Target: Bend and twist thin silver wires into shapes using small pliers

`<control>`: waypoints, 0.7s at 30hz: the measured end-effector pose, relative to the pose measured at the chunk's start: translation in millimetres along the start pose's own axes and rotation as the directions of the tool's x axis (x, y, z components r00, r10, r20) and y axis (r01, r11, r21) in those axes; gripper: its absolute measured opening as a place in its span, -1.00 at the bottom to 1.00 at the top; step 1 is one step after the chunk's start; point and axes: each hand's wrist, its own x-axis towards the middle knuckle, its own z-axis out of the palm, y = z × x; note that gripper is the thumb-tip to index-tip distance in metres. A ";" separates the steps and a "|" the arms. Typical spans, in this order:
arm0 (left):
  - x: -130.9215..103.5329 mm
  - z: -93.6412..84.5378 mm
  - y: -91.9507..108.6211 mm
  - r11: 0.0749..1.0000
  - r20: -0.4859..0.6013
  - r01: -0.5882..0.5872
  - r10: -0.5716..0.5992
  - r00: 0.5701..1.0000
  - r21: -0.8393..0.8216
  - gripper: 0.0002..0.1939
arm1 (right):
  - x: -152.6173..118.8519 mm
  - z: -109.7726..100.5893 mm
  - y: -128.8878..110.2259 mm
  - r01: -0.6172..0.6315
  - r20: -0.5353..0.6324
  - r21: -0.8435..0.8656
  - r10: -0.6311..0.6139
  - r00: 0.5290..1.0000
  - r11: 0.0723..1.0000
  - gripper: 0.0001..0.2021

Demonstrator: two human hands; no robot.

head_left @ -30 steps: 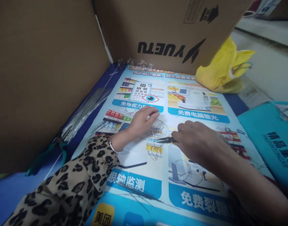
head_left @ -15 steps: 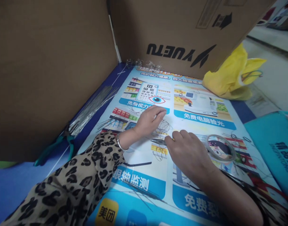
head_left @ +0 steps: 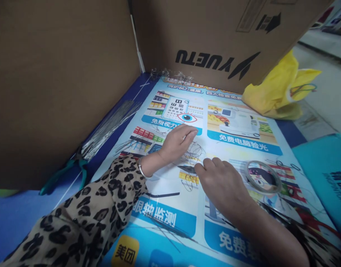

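Note:
My left hand (head_left: 178, 144), a bracelet at its wrist, is closed near the middle of the printed poster. Its fingers curl around a bent piece of thin wire (head_left: 196, 150), whose loops stick out below and to the right of the hand; the fingertips are mostly hidden. My right hand (head_left: 222, 181) is closed around pliers with dark pointed jaws (head_left: 187, 169). Those jaws point left, just below the left hand and close to the wire loops. Whether they grip the wire I cannot tell. Another small looped wire piece (head_left: 188, 183) shows just below the jaws.
Straight wires (head_left: 109, 126) lie bundled at the left beside green-handled pliers (head_left: 67, 170). Bent wire pieces (head_left: 178, 76) line the back. A tape roll (head_left: 277, 181) is right of my right hand. Cardboard (head_left: 215, 33) walls the back and left; a yellow bag (head_left: 278, 89) stands at right.
My right hand and the pliers have shifted slightly downward. The left hand stays almost in place, and the whole view has turned a little.

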 end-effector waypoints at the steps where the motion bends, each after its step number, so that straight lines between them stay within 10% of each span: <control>1: -0.2 0.0 0.1 1.000 0.001 0.000 0.000 1.000 0.000 -0.78 | -0.2 -0.1 0.3 0.002 0.006 0.003 -0.002 1.000 1.000 -0.87; 17: 10.4 -22.8 19.7 0.939 -0.242 0.184 -0.258 0.935 -0.292 -0.73 | -1.0 0.9 34.4 -0.196 -0.221 0.085 0.210 0.952 0.977 -0.85; 21: 6.7 -16.3 24.6 0.897 -0.109 0.281 -0.335 0.936 -0.341 -0.70 | -1.1 3.9 47.3 -0.222 -0.312 0.042 0.224 0.923 0.974 -0.83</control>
